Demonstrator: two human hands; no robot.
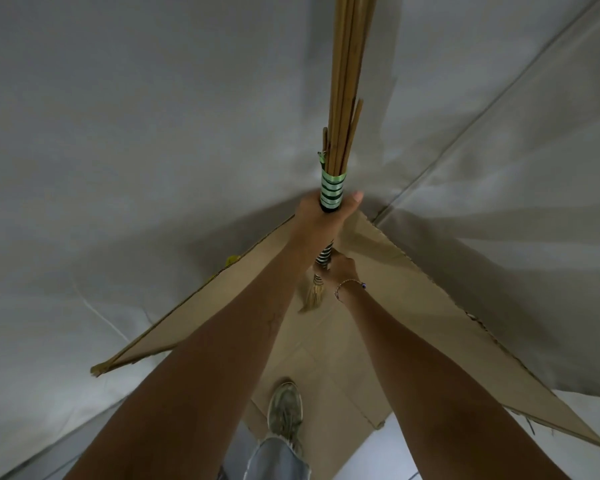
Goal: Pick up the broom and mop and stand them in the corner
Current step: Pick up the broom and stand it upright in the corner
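The broom (343, 133) is standing upright in the corner, above the cardboard (413, 306) on the floor. The left hand (321, 216) is wrapping tight around its green-banded binding, while the right hand (340, 268), lower down, is apparently clasping the shaft near the tuft.

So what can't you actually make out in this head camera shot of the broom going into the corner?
- Straw broom with green-striped binding: its top runs past the upper edge.
- Its lower shaft: hidden behind the left hand and right hand.
- The mop: not in view.
- Small yellow object: mostly hidden behind the brown cardboard sheet.
- Where the broom's tip rests: unclear.
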